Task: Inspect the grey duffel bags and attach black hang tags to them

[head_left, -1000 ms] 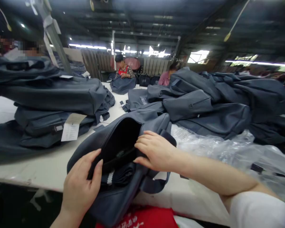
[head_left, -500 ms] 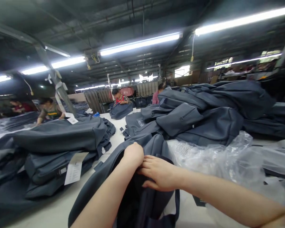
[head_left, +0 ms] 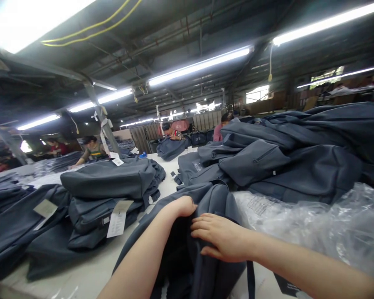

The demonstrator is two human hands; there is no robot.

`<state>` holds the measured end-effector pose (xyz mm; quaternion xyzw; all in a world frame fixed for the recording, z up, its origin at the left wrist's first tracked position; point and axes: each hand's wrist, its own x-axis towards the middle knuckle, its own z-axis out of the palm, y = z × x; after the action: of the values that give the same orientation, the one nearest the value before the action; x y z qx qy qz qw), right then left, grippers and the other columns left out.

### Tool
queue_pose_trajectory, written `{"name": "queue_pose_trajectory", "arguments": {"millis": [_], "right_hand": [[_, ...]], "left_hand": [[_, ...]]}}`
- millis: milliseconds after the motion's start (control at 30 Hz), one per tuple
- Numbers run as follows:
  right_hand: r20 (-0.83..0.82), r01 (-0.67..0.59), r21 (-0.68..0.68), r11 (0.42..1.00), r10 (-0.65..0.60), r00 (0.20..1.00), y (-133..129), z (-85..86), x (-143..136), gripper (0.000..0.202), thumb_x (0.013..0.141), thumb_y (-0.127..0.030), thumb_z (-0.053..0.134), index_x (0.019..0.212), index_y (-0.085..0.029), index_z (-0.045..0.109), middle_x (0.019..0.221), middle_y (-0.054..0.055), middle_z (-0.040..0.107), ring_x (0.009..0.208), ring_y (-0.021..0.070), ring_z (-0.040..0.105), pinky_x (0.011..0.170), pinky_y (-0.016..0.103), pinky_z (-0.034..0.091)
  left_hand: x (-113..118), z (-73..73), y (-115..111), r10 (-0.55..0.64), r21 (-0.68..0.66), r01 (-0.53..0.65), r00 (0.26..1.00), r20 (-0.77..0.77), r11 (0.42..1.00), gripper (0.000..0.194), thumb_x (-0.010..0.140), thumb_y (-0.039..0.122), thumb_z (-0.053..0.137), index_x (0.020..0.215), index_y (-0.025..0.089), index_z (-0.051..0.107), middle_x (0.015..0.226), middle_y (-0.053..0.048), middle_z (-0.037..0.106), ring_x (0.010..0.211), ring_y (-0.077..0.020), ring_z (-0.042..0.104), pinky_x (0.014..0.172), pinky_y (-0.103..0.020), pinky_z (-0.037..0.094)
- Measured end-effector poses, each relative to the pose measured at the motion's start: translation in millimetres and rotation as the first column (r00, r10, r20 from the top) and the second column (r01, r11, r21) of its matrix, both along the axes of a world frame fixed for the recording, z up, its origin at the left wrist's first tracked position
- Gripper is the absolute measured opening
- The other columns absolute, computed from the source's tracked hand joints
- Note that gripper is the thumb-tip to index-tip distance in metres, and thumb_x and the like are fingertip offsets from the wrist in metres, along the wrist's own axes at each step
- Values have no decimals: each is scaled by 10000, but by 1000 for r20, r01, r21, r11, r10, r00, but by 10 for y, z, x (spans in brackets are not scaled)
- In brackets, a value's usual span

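Note:
A dark blue-grey backpack (head_left: 220, 203) stands in front of me on the white table, its dark opening facing me. My left hand (head_left: 184, 206) is closed over the upper edge of that opening, with its fingertips hidden behind the fabric. Just to the right, my right hand (head_left: 218, 236) lies against the padded side of the bag, fingers stretched out and thumb apart. A dark strap (head_left: 251, 278) hangs down below my right wrist.
Stacked dark bags (head_left: 106, 178) with a hanging paper tag (head_left: 120, 218) lie to the left. A large heap of bags (head_left: 311, 166) fills the right, with clear plastic bags (head_left: 299, 220) before it. Co-workers sit beyond, one handling a bag (head_left: 171, 147).
The camera view has swung left, so the scene sits farther right. My hands have moved slightly apart at the bag's opening, and the right one lies flatter on its side.

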<state>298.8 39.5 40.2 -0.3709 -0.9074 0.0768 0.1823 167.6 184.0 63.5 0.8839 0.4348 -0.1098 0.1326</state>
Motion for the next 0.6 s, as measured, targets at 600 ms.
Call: {"name": "queue_pose_trajectory", "arguments": {"millis": [600], "right_hand": [[60,-11,-18,1000,12,998,-23,-51,-66,505,895,-409,593,1327,-153,548,1347,131,575,1324,247,450,1154,412,285]], "left_hand": [[-82,-285,116,91,-163,-71,989,120,984,354,926,466,529,963,129,631,900,-45,665,801,-158,640,765,-362,549]]}}
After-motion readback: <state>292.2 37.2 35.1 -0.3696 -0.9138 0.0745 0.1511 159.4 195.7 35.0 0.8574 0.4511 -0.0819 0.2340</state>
